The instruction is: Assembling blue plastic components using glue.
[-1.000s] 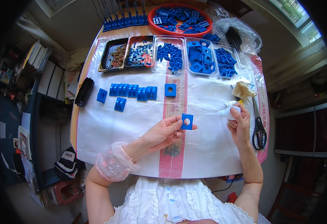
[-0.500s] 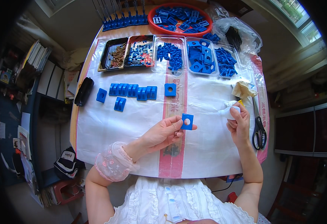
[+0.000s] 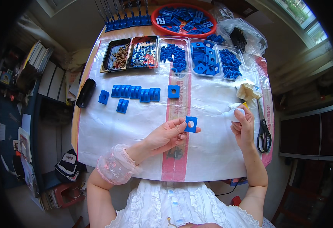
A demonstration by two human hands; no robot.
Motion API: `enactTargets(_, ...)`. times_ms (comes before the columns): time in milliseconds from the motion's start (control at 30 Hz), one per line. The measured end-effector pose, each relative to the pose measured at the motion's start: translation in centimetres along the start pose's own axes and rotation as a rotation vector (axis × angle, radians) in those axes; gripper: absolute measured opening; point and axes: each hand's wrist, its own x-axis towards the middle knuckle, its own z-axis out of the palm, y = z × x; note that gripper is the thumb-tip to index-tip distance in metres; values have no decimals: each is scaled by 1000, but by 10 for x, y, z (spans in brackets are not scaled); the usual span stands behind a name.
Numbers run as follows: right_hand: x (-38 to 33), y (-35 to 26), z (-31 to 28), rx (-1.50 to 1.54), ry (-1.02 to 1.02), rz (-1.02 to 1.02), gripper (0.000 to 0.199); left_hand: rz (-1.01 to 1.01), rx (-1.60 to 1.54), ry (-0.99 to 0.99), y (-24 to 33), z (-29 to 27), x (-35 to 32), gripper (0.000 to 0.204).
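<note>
Left hand [image 3: 169, 133]: pinched a blue plate [image 3: 191, 124] with a round hole between thumb and fingertips, held above the red stripe [image 3: 176, 152] of the sheet [image 3: 109, 129].
Right hand [image 3: 242, 127]: closed around a small white bottle [image 3: 235, 113] with a yellow tip, to the right of the stripe and well apart from the plate.
Plate: upright in the left fingers, just right of the stripe's upper half, clear of the sheet.
Row of blocks [image 3: 135, 92]: blue pieces lay side by side left of the stripe; one loose block [image 3: 122, 105] lay just below the row, another [image 3: 103, 97] at its left end.
Single block [image 3: 173, 91]: sat on the stripe, beyond the plate.
Trays [image 3: 115, 55]: stood in a line across the stripe's far end, holding screws and blue parts.
Red bowl [image 3: 184, 18]: stood beyond the trays, filled with blue parts.
Scissors [image 3: 264, 131]: lay far right of the stripe, just beside the right hand.
Black case [image 3: 86, 92]: lay at the sheet's left edge.
</note>
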Motion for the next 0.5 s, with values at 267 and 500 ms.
enactTargets(267, 0, 1, -1, 3, -6, 6, 16, -2, 11, 7, 0, 2, -1, 30)
enactTargets(500, 0, 1, -1, 7, -11, 8, 16, -1, 8, 14, 1, 4, -1, 30)
